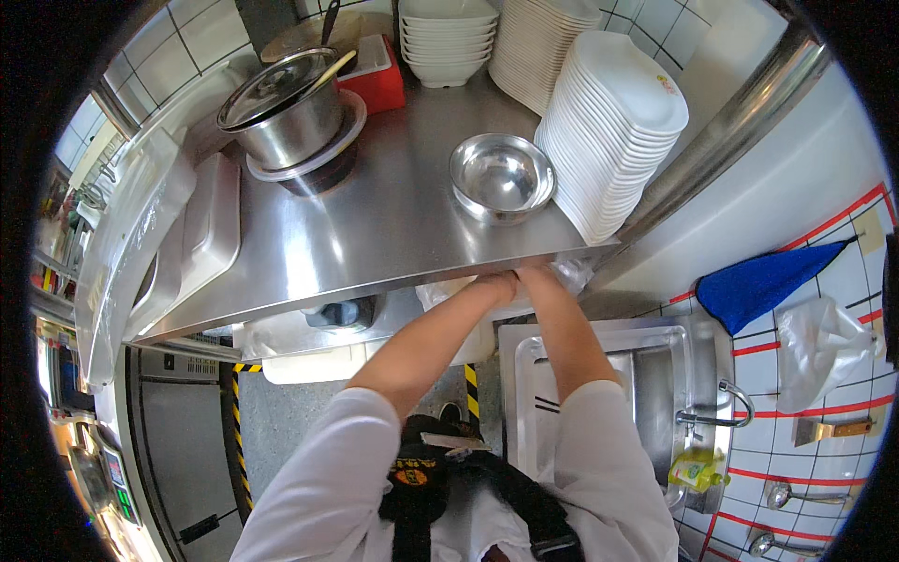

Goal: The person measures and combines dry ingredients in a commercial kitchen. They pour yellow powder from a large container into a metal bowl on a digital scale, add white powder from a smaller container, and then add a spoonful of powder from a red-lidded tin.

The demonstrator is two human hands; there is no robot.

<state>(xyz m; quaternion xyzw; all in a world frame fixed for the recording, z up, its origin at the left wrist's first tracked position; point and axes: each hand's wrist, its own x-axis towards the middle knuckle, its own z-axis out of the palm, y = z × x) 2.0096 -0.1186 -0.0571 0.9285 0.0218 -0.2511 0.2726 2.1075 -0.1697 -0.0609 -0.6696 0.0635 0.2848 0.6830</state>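
Observation:
Both of my arms reach forward under the front edge of the stainless steel shelf. My left hand and my right hand are close together there, their fingers hidden beneath the shelf. Around them shows clear plastic film or a bag, and a pale container lies partly under it; whether either hand grips anything cannot be made out. Just above the hands, on the shelf, sits a shiny metal bowl, beside a tall stack of white plates.
White bowls and a lidded metal pot stand at the shelf's back. Metal trays lie at left. A steel sink with a faucet is at lower right. A blue cloth hangs on the tiled wall.

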